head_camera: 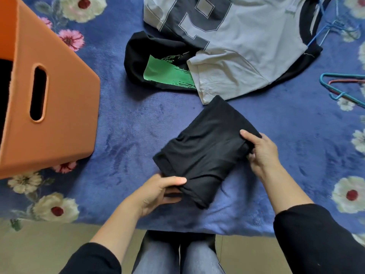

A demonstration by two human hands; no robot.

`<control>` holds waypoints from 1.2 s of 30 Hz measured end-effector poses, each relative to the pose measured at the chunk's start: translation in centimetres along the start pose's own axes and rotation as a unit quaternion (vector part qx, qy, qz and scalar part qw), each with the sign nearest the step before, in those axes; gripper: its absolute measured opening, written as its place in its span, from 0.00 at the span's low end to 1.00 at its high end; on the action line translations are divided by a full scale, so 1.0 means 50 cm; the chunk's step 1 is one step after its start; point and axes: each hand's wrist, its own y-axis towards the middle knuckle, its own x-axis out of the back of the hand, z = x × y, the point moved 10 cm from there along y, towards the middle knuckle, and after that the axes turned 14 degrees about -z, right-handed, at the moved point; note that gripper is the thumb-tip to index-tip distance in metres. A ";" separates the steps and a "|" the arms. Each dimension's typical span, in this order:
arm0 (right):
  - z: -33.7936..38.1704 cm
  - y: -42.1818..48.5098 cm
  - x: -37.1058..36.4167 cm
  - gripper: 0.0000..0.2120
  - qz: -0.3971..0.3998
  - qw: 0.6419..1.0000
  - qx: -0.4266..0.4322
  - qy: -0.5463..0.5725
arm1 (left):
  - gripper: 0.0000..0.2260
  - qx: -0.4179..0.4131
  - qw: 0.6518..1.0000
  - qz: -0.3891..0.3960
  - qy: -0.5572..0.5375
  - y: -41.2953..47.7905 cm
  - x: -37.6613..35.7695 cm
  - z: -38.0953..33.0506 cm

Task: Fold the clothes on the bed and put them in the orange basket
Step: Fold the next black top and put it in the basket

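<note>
Denim-clad knees [177,254] sit closest, at the bed's [128,135] near edge, and just beyond them lies the folded black garment [205,153], a compact rectangle resting on the blue floral cover. Its long axis runs slantwise, from the near-left end away toward the far right. Both hands hold it: the left hand [158,191] grips the garment's near short end, thumb on top and fingers tucked beneath, while the right hand [260,153] pinches its right edge toward the far corner, thumb over the cloth. The orange basket [59,95] stands well to the left of the garment and somewhat farther away, so the left hand is the nearer one and the carry would likely sweep leftward. Beyond the garment lie a grey-and-black shirt [246,36] and a black shirt with green print [158,62], both unfolded; hangers [339,86] lie off to its right. Most of the basket's opening is cut off by the frame, so its contents cannot be judged, and the fingers under the cloth are hidden; the bundle is possibly a shirt, though its folds give no sure sign.
</note>
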 end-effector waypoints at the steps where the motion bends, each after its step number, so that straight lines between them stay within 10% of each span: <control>1: -0.022 0.001 0.011 0.15 -0.013 0.999 -0.029 0.027 | 0.29 0.006 1.000 -0.011 0.020 0.002 0.001 0.012; 10: -0.158 -0.123 -0.004 0.19 0.110 0.986 -0.107 -0.063 | 0.13 -0.039 0.985 -0.163 -0.048 0.042 0.023 -0.059; 23: 0.145 -0.461 -0.143 0.09 0.310 0.940 0.050 -0.131 | 0.14 -0.054 0.963 -0.010 -0.265 -0.315 0.020 -0.112; 31: 0.211 -0.775 -0.377 0.08 0.439 0.888 0.070 -0.115 | 0.18 -0.250 0.909 -0.028 -0.332 -0.567 0.269 -0.328; 36: 0.116 -0.828 -0.585 0.18 0.415 0.898 0.026 -0.142 | 0.09 -0.228 0.928 -0.115 -0.272 -0.589 0.473 -0.392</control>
